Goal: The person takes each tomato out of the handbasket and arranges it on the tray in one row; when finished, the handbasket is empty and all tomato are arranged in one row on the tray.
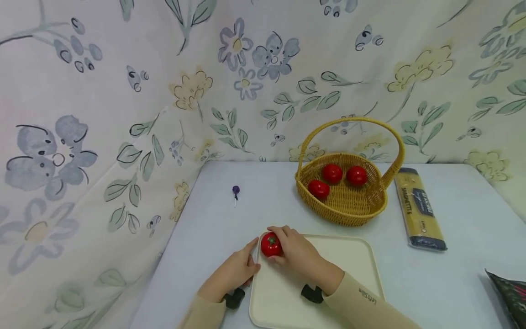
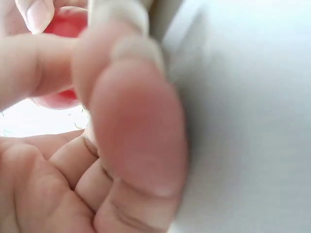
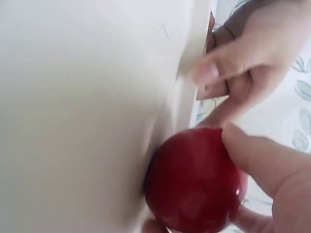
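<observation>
A glossy red tomato point(image 1: 270, 245) with a green top sits in the far left corner of a cream tray point(image 1: 320, 285). My right hand point(image 1: 297, 252) holds it from the right, thumb on the near side and fingers over the far side. In the right wrist view the tomato point(image 3: 197, 179) is right at the tray surface. My left hand point(image 1: 234, 270) grips the tray's left rim, its thumb over the edge and its index finger stretched along the side. In the left wrist view the curled fingers point(image 2: 138, 126) largely hide the rim.
Behind the tray stands a yellow wicker basket point(image 1: 343, 217) with a tall handle and three red tomatoes point(image 1: 332, 173). A spaghetti pack point(image 1: 420, 208) lies right of it. A purple lollipop point(image 1: 236, 189) lies at the back left, a dark packet point(image 1: 511, 292) at the right edge.
</observation>
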`<state>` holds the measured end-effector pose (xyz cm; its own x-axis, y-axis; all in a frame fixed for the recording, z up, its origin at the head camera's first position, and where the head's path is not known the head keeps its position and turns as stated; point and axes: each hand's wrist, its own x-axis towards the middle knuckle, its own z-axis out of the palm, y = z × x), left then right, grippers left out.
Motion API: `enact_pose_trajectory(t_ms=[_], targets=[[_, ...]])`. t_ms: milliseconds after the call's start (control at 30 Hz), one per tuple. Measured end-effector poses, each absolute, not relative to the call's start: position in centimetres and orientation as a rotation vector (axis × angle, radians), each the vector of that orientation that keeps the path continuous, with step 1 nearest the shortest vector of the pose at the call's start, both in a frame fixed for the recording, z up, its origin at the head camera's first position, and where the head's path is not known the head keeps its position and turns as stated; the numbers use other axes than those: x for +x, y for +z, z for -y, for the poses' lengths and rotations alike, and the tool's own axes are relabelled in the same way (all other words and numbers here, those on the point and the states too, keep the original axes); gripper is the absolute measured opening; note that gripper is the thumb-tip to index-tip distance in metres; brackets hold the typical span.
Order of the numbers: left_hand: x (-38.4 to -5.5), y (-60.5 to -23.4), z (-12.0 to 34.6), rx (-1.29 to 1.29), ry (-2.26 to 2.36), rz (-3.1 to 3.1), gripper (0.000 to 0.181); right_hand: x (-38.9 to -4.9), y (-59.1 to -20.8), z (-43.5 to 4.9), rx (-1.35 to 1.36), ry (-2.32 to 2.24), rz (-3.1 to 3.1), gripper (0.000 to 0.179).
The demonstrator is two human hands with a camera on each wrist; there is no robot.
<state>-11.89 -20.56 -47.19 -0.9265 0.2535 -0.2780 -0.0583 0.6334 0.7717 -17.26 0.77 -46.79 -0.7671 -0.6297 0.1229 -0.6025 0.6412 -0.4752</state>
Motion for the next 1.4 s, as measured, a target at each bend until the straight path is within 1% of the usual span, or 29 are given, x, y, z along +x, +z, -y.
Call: enact_pose_trajectory(t_ms=[100, 167, 233, 300, 367, 433, 500, 600, 733, 933, 1200, 1400], targets=[[-11.3, -47.5, 20.8, 0.173, 1.206, -2.48, 0.076, -17.1, -46.8, -1.0, -1.077, -0.738, -2.792, 0.081], [-11.0, -47.6, 20.9, 0.174, 1.217, -2.474, 0.075, -17.3, -46.1, -1.5, -1.035, -0.736, -2.822, 0.079], [-10.9, -47.7, 20.8, 0.163, 1.222, -2.474, 0.075, -18.1, -44.6, -2.3, -0.952, -0.762, -2.883, 0.072], [-10.9, -47.7, 20.7, 0.155, 1.219, -2.478, 0.074, -19.4, -42.7, -3.6, -0.851, -0.835, -2.952, 0.06], [-10.9, -47.7, 20.7, 0.139, 1.217, -2.477, 0.075, -21.2, -40.8, -5.1, -0.75, -0.901, -3.012, 0.049], [-11.0, -47.8, 20.7, 0.125, 1.214, -2.477, 0.075, -23.4, -39.5, -6.7, -0.663, -0.912, -3.068, 0.042], [-11.1, -47.9, 20.8, 0.125, 1.212, -2.479, 0.076, -25.7, -38.8, -8.3, -0.589, -0.877, -3.069, 0.042], [-11.2, -48.0, 21.0, 0.141, 1.221, -2.483, 0.077, -28.9, -38.7, -9.9, -0.499, -0.774, -3.029, 0.049], [-10.8, -48.0, 21.4, 0.127, 1.226, -2.488, 0.077, -31.5, -40.0, -9.9, -0.466, -0.694, -2.897, 0.056], [-10.6, -48.1, 21.3, 0.132, 1.222, -2.491, 0.075, -32.5, -42.4, -9.6, -0.507, -0.625, -2.743, 0.061], [-11.4, -47.8, 20.7, 0.195, 1.236, -2.518, 0.074, -32.8, -43.0, -10.4, -0.495, -0.684, -2.749, 0.053], [-11.5, -47.6, 20.7, 0.171, 1.229, -2.505, 0.075, -32.4, -43.5, -10.7, -0.37, -0.668, -2.759, 0.066]])
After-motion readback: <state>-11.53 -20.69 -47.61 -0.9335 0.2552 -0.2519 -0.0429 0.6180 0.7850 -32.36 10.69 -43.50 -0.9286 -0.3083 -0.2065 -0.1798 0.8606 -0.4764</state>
